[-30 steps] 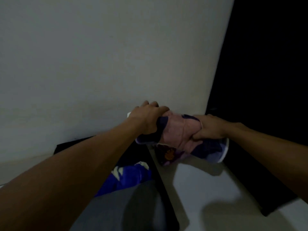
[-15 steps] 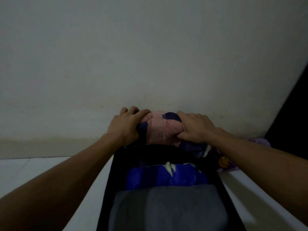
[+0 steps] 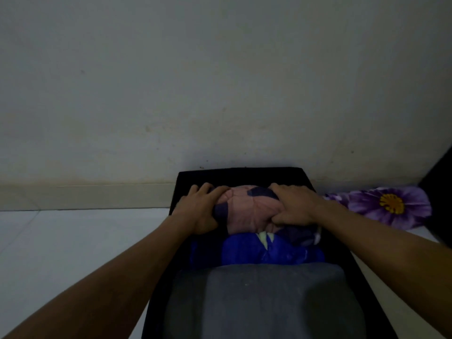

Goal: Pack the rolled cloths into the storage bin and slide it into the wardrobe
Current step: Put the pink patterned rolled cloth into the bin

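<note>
Pink-and-navy rolled cloth sits at the far end of the black storage bin, just short of the bin's far wall, with both hands on it. The left hand clasps the roll's left end, fingers curled over the top and thumb down its near side. The right hand is closed on the right end, fingers folded into the fabric. Just nearer than this roll lies a bright blue rolled cloth with pale markings, touching it. Nearer again, a grey rolled cloth fills the near part of the bin, pressed against the blue one. The bin stands on a pale floor, its far end close to a plain wall with a low skirting strip. To the right of the bin, near the wall, lies a purple flower-print cloth on the floor. Beyond it, at the right edge, is a dark shape too dim to make out.
</note>
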